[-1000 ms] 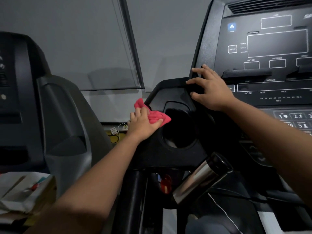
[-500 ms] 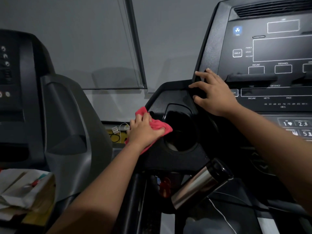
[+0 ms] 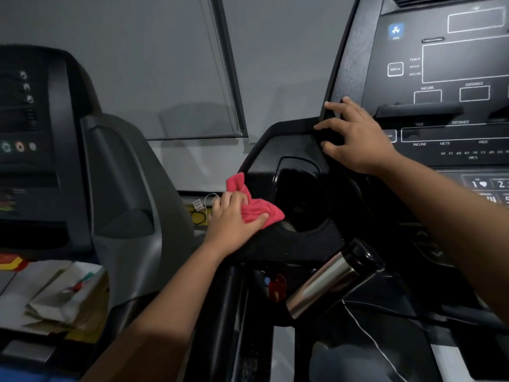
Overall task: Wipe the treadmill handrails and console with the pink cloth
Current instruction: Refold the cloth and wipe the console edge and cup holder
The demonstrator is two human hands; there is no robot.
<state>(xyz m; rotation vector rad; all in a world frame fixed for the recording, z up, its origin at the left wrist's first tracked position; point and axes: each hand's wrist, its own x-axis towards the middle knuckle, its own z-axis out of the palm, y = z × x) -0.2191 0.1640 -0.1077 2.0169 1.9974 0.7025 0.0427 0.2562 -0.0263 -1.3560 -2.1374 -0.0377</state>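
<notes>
— Since a second earlier, what moved?
— Left hand (image 3: 232, 219) slid the pink cloth (image 3: 254, 206) lower beside the cup holder (image 3: 300, 197), frame centre, fingers pressing it.
— And the right hand (image 3: 355, 136)?
— Splayed open, resting on the console (image 3: 446, 78) edge, upper right.

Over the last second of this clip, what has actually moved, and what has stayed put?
The left hand has slid the pink cloth down the console's left edge, from the upper corner of the cup holder to its lower left rim, keeping it pressed flat. The right hand stays braced on the console edge, fingers spread. The steel handgrip and the papers on the neighbouring machine have not moved.
</notes>
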